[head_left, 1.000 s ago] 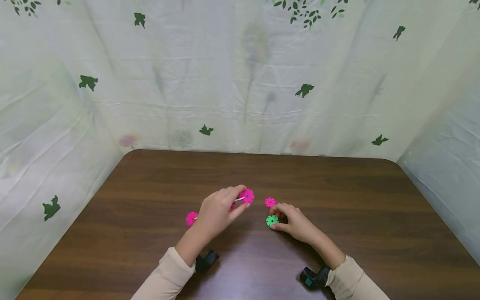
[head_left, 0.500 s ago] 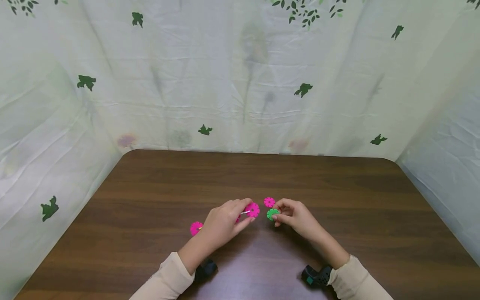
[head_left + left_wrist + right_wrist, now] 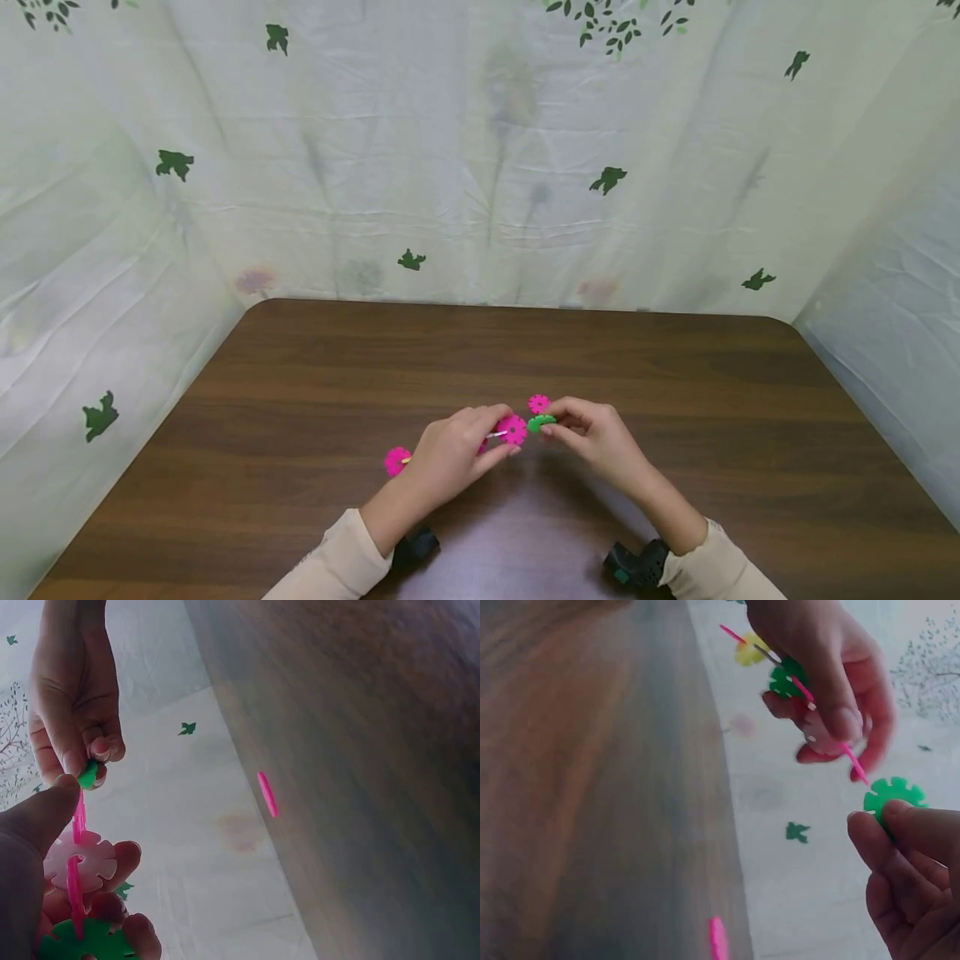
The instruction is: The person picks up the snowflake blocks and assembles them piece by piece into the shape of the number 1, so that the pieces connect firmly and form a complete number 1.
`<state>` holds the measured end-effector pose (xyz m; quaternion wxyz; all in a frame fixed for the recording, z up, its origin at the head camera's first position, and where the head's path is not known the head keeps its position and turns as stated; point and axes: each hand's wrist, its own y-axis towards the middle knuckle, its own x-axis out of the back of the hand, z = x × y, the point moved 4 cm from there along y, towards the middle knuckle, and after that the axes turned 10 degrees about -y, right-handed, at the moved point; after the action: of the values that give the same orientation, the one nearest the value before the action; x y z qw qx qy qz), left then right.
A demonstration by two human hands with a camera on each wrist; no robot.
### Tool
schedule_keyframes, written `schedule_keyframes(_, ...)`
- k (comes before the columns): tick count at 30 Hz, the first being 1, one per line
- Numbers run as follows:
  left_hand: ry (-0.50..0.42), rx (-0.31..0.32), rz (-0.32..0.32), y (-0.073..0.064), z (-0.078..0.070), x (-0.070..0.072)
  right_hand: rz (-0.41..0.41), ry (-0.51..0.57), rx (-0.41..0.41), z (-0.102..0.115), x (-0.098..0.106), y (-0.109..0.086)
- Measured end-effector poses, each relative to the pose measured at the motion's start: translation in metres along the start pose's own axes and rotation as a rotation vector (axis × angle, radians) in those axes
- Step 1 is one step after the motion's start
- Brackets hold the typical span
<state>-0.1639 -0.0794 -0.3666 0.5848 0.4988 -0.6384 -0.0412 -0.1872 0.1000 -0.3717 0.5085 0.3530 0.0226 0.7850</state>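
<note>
My left hand [image 3: 457, 450] grips a chain of interlocked notched plastic discs. Its leading pink disc [image 3: 513, 430] points right; behind it come a whitish disc [image 3: 97, 862], a green chain disc [image 3: 90, 943] and a yellow disc [image 3: 750, 649], while a pink tail disc [image 3: 397, 461] sticks out behind the hand. Between thumb and fingertips, my right hand [image 3: 603, 442] pinches a single green disc [image 3: 540, 423], seen nearly edge-on from the head. Its rim is at the leading pink disc's edge; whether their notches engage, I cannot tell. Fingers hide part of the chain.
A loose pink disc [image 3: 538, 403] lies on the brown wooden table [image 3: 300, 375], just beyond the right fingertips. Black wrist devices sit under both forearms, such as the right one [image 3: 636, 565]. A pale leaf-patterned curtain [image 3: 465, 167] surrounds the table's far and side edges.
The left hand has brought the chain right and nearer to me. My right hand has raised the green disc and turned it from face-on to nearly edge-on, and the gap between discs has closed.
</note>
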Motion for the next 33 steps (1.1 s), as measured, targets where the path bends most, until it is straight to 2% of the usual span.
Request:
schedule_keyframes(3,0.004,-0.001,-0.003,0.000,-0.001,0.000,-0.039,-0.085,0.048,0.010,0.004,0.000)
schedule_keyframes(8,0.012,-0.020,0.000,0.001,-0.003,0.001,-0.038,-0.161,0.133,0.035,0.007,0.003)
schedule_keyframes(15,0.005,-0.049,0.004,0.001,-0.004,0.001,-0.070,-0.211,0.181,0.045,0.009,0.003)
schedule_keyframes(19,0.001,-0.055,0.002,0.001,-0.005,0.002,-0.068,-0.188,0.196,0.046,0.009,0.003)
schedule_keyframes(25,-0.014,-0.058,0.011,0.002,-0.005,0.003,-0.052,-0.108,0.168,0.040,0.010,0.002)
schedule_keyframes(29,-0.010,-0.078,0.012,0.002,-0.005,0.002,-0.040,-0.093,0.204,0.033,0.007,0.002)
schedule_keyframes(33,-0.001,-0.102,0.001,0.000,-0.006,0.001,-0.044,-0.125,0.261,0.021,0.002,0.000)
